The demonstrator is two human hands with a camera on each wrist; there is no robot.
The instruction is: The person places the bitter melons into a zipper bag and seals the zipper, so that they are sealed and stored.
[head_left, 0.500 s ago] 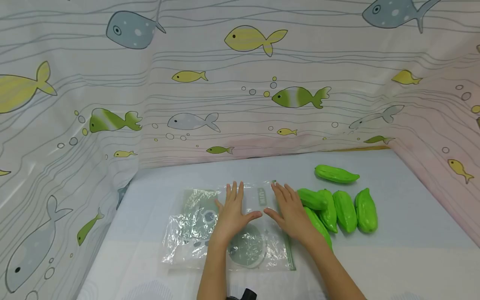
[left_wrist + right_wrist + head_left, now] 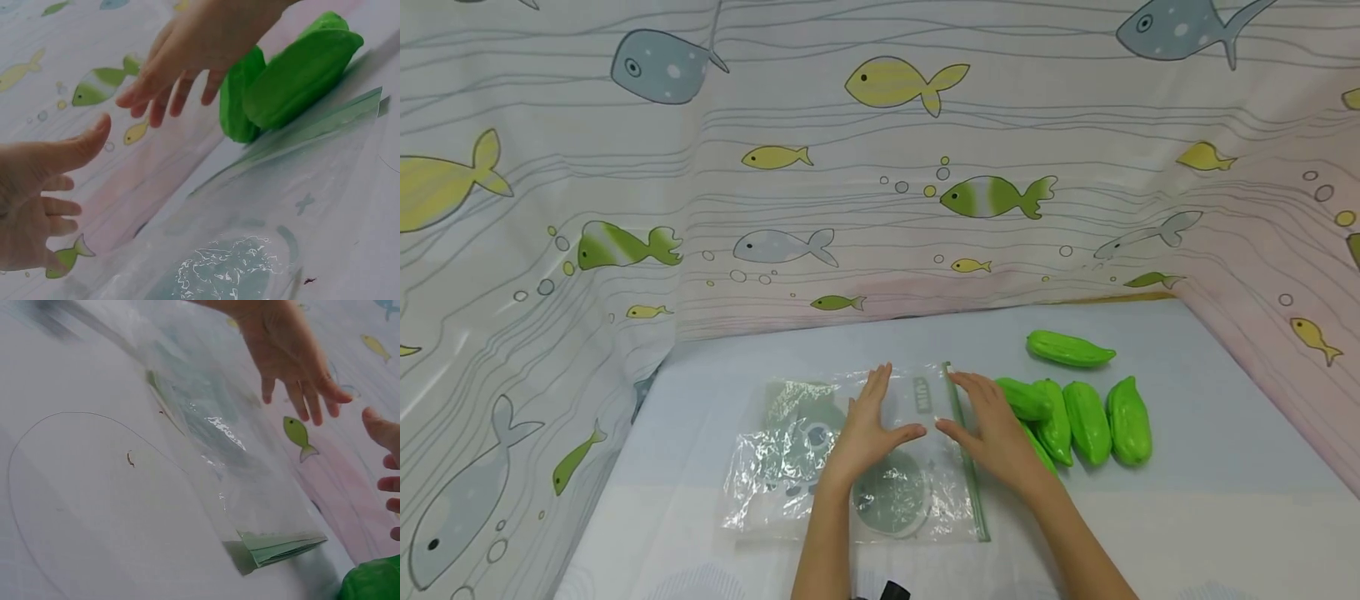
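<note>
A clear plastic zip bag (image 2: 951, 492) with grey-green prints and a green strip along its right edge lies flat on the table. My left hand (image 2: 865, 433) is over the middle of the bag, palm turned inward, fingers extended and thumb out to the right. Facing it, my right hand (image 2: 996, 429) is over the strip edge, thumb pointing left and fingers loosely extended. The thumbs are a small gap apart, with nothing held in either hand. Both wrist views show the hands raised above the bag (image 2: 337, 181). The bag's green strip (image 2: 287, 547) stands slightly up off the cloth.
Several bright green, ridged, pod-shaped vegetables (image 2: 1087, 423) lie right of the bag, partly behind my right hand. Another green one (image 2: 1070, 348) lies farther back. A fish-printed curtain (image 2: 820, 200) encloses the back and sides. Something small and black (image 2: 895, 591) shows at the bottom edge.
My right hand has shifted slightly right, uncovering more of the green strip. The left hand has turned more edge-on, its fingers closer together. The bag and vegetables lie as before.
</note>
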